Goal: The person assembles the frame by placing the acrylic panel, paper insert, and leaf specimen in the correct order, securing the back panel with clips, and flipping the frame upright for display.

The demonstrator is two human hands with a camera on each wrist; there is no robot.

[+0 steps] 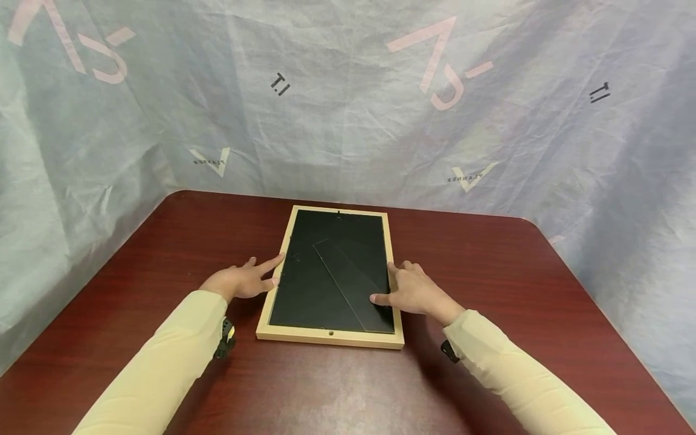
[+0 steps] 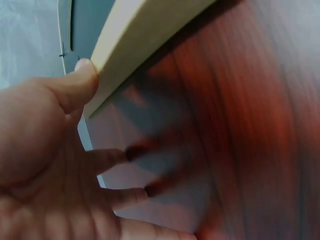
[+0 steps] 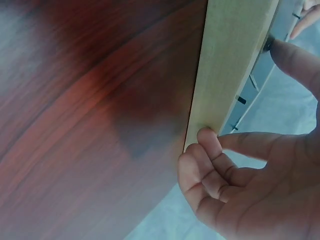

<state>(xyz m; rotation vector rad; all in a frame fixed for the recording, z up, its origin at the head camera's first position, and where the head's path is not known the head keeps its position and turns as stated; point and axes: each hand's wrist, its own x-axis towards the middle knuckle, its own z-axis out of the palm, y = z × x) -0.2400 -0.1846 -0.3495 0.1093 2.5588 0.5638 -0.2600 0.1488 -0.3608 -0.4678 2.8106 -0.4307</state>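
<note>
A picture frame (image 1: 304, 334) with a pale wooden border lies face down on the table. Its black backing board (image 1: 304, 296) shows a slanted stand leg (image 1: 348, 278) lying flat against it. My left hand (image 1: 241, 282) is at the left border, its thumb (image 2: 82, 82) touching the wood while the other fingers spread straight by the tabletop. At the right border, my right hand (image 1: 414, 291) holds the frame's side: the thumb rests over the black board, and the fingers (image 3: 205, 167) curl against the outer wooden face.
The dark red wooden table (image 1: 478, 260) has rounded far corners. Behind and beside it hangs a pale, creased printed sheet (image 1: 337, 121). A dark strap (image 1: 225, 338) shows at the left wrist and another black piece (image 1: 449, 351) at the right.
</note>
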